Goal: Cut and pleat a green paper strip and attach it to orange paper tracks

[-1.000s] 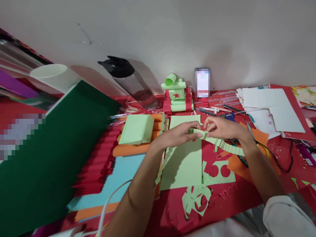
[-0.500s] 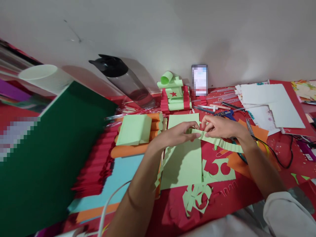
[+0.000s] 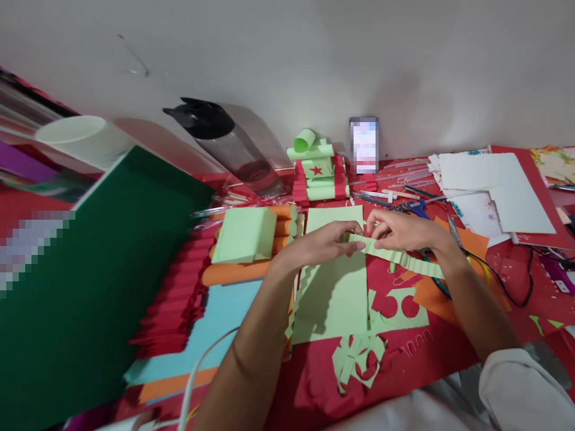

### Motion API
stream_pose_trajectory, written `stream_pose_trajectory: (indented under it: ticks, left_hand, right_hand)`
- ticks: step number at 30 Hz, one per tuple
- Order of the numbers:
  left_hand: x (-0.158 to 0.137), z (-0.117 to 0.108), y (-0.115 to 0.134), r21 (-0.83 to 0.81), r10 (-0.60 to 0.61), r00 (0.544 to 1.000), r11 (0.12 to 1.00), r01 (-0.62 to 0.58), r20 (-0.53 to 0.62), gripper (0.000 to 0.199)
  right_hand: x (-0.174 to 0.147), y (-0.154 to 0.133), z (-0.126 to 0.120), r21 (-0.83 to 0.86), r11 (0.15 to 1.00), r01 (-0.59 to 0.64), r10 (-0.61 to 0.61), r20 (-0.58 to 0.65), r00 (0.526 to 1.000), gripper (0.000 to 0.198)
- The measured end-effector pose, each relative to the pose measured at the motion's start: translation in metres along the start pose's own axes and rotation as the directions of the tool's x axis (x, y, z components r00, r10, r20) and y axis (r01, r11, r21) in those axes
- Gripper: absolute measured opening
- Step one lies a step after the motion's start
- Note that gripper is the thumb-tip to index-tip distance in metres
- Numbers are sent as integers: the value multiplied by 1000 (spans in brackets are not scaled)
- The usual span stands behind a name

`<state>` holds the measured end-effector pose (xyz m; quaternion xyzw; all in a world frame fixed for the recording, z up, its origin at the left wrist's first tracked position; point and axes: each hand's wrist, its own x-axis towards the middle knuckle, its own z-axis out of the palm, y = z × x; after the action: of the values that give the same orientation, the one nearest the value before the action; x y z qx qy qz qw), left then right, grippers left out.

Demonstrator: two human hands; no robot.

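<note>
Between both hands runs a pleated light green paper strip (image 3: 406, 261), its folded end trailing off to the right. My left hand (image 3: 332, 240) pinches it between thumb and fingers. Close beside it, my right hand (image 3: 398, 230) grips the same strip at a fold, with fingers curled. Beneath the hands lies a flat light green paper sheet (image 3: 335, 299). Cut-out green paper (image 3: 399, 308) with round holes lies just right of the sheet, and a heap of green scraps (image 3: 359, 359) is nearer to me.
At left stand a large green board (image 3: 103, 287) and a bottle (image 3: 238, 149). Orange paper rolls (image 3: 238, 274) bear a green paper stack (image 3: 245, 235). A phone (image 3: 364, 146) leans on the wall beside a green-and-red paper model (image 3: 318, 170). Scissors (image 3: 413, 207) lie at right.
The hands stay almost in place, still pinching the strip. The strip's pleats right of the fingers have shifted slightly. The view has barely moved.
</note>
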<state>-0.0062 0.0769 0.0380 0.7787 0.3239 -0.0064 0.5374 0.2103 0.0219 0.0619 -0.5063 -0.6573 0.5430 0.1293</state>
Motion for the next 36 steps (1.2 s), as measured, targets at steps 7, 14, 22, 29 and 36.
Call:
stream_pose_trajectory:
  ticks: [7,14,22,29,36]
  left_hand:
    - [-2,-1,2,4,15,1000,1000,-15,-4,38]
    - [-2,-1,3,-19,37,999,999,-37,-14,41]
    - [-3,-2,1,-6,45,999,999,-45,-25,41]
    - [-3,-2,2,21,17,999,1000,-16,-35,43]
    - [-2,-2,-1,29,29,999,999,-28,-36,44]
  right_hand:
    - [3,4,0,48,999,18,-18,12,1000,25]
    - [5,8,-1,93,992,81,-82,9,997,29]
    - [5,8,-1,123,986,109,-112,22,993,30]
    - [7,10,0,131,984,119,-122,13,992,30]
    - [11,10,3,152,983,102,-98,-38,994,28]
